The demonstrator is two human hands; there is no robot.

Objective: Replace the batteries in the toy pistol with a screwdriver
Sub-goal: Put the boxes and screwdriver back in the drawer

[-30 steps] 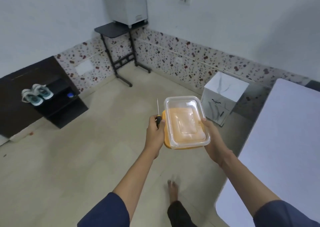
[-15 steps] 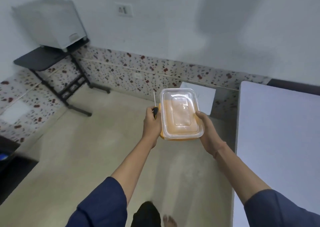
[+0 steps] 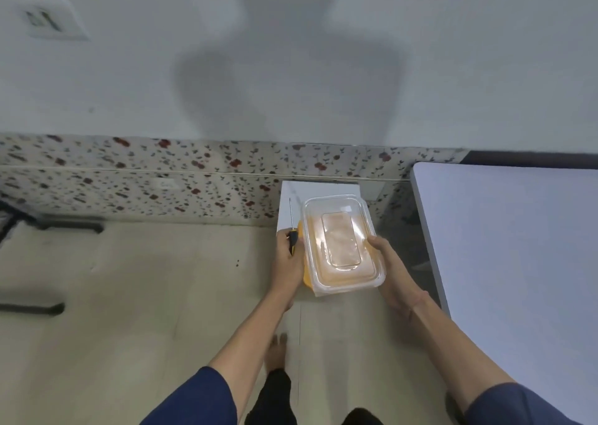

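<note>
So the view's swung round since a second ago and the desk is now close alongside; guessing the kit gets set down there next. The lidded container is carried between both hands: the right hand cups its side, and the left hand also grips the screwdriver, shaft up. No toy pistol visible, maybe it's inside.

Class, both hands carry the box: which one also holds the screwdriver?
The left hand: it grips the black-handled screwdriver beside the clear-lidded orange box, shaft pointing away. The right hand holds only the box.
</note>
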